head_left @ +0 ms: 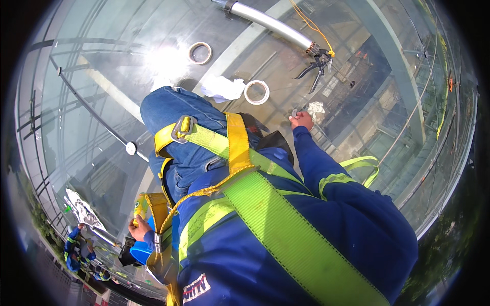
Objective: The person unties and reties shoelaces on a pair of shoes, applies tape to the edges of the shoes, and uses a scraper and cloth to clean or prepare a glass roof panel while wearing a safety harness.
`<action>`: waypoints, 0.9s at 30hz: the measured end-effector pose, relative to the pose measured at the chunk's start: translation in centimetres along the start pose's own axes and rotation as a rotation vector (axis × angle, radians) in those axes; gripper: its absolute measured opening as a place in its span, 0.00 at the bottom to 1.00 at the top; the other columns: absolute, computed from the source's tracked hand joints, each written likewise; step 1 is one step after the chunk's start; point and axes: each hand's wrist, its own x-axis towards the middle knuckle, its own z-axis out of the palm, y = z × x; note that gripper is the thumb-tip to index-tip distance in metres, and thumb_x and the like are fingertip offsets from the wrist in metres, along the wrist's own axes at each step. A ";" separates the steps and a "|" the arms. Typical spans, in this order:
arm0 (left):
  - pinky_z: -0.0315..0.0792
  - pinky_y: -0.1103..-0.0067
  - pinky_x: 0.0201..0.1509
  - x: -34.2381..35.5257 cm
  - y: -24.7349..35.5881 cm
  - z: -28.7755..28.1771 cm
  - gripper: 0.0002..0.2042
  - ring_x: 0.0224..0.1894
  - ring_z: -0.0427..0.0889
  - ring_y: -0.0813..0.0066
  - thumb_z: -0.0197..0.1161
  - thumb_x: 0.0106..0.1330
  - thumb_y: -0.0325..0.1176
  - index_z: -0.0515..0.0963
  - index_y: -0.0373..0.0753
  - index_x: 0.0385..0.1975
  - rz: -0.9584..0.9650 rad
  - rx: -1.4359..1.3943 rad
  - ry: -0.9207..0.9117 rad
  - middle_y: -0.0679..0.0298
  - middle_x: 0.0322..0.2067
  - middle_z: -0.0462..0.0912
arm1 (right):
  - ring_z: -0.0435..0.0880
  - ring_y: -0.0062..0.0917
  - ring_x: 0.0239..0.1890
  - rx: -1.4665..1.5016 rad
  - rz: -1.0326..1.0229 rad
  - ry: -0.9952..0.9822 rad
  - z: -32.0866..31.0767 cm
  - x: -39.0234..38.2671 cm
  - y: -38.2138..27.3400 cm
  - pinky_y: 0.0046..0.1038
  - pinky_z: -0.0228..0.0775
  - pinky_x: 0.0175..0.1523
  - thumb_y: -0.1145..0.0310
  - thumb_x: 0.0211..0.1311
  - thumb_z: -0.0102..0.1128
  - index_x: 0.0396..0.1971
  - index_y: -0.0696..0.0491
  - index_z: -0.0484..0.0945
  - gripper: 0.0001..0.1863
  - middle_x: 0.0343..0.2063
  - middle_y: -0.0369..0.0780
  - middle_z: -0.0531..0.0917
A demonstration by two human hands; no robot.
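Note:
My right hand (302, 121) is low over the glass with its fingers closed on a small flat grey piece (294, 112), perhaps a scraper blade. Just beyond those fingers lies a crumpled whitish wad (316, 109). At my left side, my left hand (138, 229) is wrapped round a yellow-green can (141, 206), partly hidden by a yellow harness strap. A roll of tape (256, 92) lies beside a crumpled white cloth or paper (222, 88) in front of my knee. Farther off is a silver sealant gun (273, 23) with a black handle and trigger.
Another tape roll (199, 53) lies farther left on the glass surface (255, 56). An orange cord (311, 23) runs to the sealant gun. A lime strap (368, 166) loops beside my right arm. At lower left, people (75, 250) in blue are far below.

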 end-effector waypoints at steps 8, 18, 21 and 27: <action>0.75 0.68 0.46 -0.8 -4.7 1.5 0.20 0.38 0.83 0.60 0.72 0.52 0.48 0.84 0.39 0.38 0.011 0.166 -0.066 0.57 0.35 0.86 | 0.82 0.24 0.29 0.149 0.034 -0.042 1.6 0.3 1.3 0.29 0.76 0.40 0.74 0.39 0.77 0.38 0.55 0.75 0.24 0.24 0.35 0.82; 0.76 0.70 0.45 -2.4 -7.5 1.1 0.19 0.36 0.83 0.63 0.73 0.53 0.44 0.84 0.37 0.38 -0.081 0.127 -0.053 0.57 0.34 0.86 | 0.81 0.18 0.30 0.543 -0.299 -0.274 3.7 0.9 -9.5 0.21 0.77 0.40 0.82 0.51 0.68 0.39 0.60 0.79 0.14 0.28 0.36 0.83; 0.77 0.71 0.44 -2.5 -5.1 0.6 0.18 0.35 0.84 0.64 0.72 0.55 0.42 0.83 0.34 0.37 -0.052 0.191 -0.020 0.57 0.34 0.86 | 0.82 0.18 0.32 0.479 -0.395 -0.437 4.7 1.4 -15.0 0.20 0.77 0.41 0.83 0.51 0.69 0.42 0.61 0.78 0.17 0.31 0.37 0.84; 0.77 0.73 0.40 -1.6 -7.5 4.4 0.19 0.32 0.83 0.69 0.72 0.56 0.43 0.82 0.34 0.40 -0.104 -0.092 0.045 0.58 0.33 0.85 | 0.84 0.22 0.34 0.259 -0.501 -0.630 6.7 9.4 -15.1 0.26 0.78 0.43 0.75 0.50 0.71 0.45 0.54 0.82 0.19 0.31 0.39 0.86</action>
